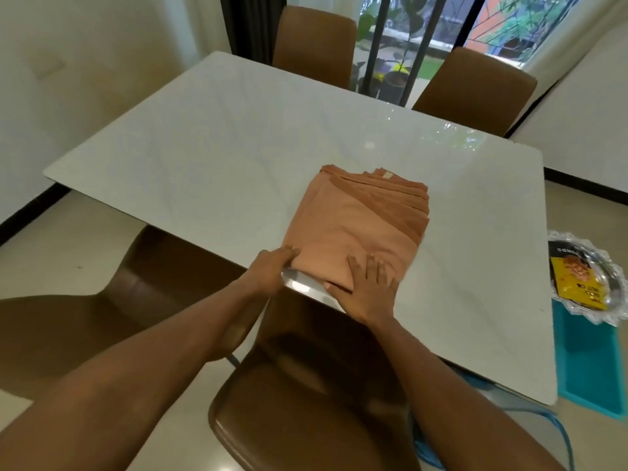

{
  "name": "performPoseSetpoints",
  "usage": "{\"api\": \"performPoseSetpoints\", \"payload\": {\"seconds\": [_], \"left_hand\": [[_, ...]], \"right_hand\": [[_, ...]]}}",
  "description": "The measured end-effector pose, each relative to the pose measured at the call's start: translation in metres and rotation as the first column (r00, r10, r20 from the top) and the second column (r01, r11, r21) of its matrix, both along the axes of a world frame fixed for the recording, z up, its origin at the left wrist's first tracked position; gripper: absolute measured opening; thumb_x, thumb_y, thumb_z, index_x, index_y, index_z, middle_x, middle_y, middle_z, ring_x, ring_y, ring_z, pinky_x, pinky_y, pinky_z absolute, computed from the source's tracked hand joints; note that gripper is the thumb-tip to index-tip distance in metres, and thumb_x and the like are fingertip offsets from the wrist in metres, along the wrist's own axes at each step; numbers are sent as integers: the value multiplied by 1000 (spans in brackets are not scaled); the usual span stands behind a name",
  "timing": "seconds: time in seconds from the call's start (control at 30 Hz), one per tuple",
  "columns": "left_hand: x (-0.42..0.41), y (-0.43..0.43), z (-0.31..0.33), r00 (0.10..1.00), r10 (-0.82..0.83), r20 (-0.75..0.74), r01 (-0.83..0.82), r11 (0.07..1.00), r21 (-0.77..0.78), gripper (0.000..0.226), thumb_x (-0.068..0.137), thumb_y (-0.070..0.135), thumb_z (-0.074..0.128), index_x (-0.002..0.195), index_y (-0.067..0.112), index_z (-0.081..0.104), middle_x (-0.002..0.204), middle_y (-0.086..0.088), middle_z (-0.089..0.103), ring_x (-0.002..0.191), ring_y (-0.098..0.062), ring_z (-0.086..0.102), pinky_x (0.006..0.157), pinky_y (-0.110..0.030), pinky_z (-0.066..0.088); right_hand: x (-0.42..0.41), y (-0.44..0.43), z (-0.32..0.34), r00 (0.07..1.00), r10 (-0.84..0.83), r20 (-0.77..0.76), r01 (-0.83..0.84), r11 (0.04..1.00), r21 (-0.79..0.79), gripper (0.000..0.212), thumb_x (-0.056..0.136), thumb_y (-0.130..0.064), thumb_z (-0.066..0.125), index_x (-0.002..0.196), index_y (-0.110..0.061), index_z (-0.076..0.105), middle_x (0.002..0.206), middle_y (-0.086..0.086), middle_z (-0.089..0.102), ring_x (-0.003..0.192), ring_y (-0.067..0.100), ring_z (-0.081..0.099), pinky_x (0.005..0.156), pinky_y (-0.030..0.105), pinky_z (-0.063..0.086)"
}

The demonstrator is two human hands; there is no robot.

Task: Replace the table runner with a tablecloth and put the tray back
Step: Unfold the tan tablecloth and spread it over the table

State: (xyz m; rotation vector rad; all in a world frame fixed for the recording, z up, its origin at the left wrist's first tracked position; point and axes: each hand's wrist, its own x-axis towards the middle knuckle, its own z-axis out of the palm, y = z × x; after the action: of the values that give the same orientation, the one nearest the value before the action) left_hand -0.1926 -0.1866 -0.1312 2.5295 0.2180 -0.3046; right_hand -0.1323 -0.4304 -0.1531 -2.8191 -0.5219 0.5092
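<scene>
Two hands touch the bench's point(204, 147) folded tablecloth point(353, 226): right hand point(370, 290) flat on top, left hand point(270, 268) pressing its corner.

**Folded cloth at the table's near edge**

The folded tablecloth point(350, 229) lies on the table point(238, 137), at its near edge. The left hand point(272, 270) touches the cloth's near left corner; the right hand point(368, 290) rests flat on its near right part. One chair point(306, 385) stands below the hands, another point(102, 317) to its left, and two point(314, 42) point(475, 86) stand behind the table. Right of the table, a tray point(608, 287) holding a packet point(574, 280) sits on the table runner point(584, 362).
</scene>
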Motion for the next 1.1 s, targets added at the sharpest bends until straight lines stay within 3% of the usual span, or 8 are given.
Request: {"api": "performPoseSetpoints", "payload": {"seconds": [0.17,0.37,0.53,0.6,0.73,0.83,0.97,1.1], "left_hand": [[30,33,13,974,224,-20,-225,971,-79,46,97,17,51,143,16,50,146,-10,53,131,-29,51,110,-37,38],[56,106,13,899,437,17,-434,895,-101,53,88,32,63,137,13,54,133,-11,60,117,-29,59,93,-38,47],[78,194,-1,772,628,-95,-634,754,-173,66,84,54,63,133,12,51,124,-6,61,105,-26,58,82,-36,46],[87,246,-5,722,680,-128,-690,693,-208,61,82,56,67,122,11,57,114,-5,63,93,-21,58,75,-34,45],[101,301,4,691,706,-155,-713,632,-302,41,80,52,72,81,13,61,89,-6,68,75,-18,62,60,-31,48],[113,325,17,669,718,-192,-702,525,-481,24,83,36,71,81,15,59,93,-5,66,81,-24,64,66,-37,57],[132,328,48,682,723,-106,-631,510,-584,18,80,30,63,79,15,53,79,-1,59,68,-19,54,52,-28,43],[154,301,78,692,720,-53,-545,472,-693,14,82,27,62,75,18,54,76,4,57,69,-15,52,55,-25,42]], "right_hand": [[12,43,-4,999,28,-24,-27,999,33,102,73,-96,14,156,-45,-14,168,2,-20,155,30,-15,122,59,-5],[27,116,-13,999,44,-19,-43,997,59,107,69,-99,19,156,-45,-13,167,4,-23,154,31,-19,119,59,-11],[52,203,-16,998,56,2,-56,997,60,103,74,-96,23,157,-45,-9,168,7,-20,154,32,-20,117,60,-15],[63,254,-19,997,78,12,-78,996,45,102,75,-95,24,158,-44,-7,168,7,-19,154,32,-19,117,61,-15],[79,302,-17,995,102,22,-102,994,22,101,76,-95,25,158,-44,-6,169,6,-17,155,31,-16,117,62,-12],[88,334,-13,994,106,-27,-106,994,-1,105,72,-98,19,157,-45,-10,168,6,-21,154,31,-19,117,63,-13],[101,357,-1,986,106,-132,-110,994,-21,104,75,-96,28,157,-45,-9,167,3,-24,154,32,-20,118,63,-10],[111,353,24,966,114,-232,-67,978,200,97,87,-77,50,161,-35,5,171,3,-1,156,32,1,124,57,11]]}}
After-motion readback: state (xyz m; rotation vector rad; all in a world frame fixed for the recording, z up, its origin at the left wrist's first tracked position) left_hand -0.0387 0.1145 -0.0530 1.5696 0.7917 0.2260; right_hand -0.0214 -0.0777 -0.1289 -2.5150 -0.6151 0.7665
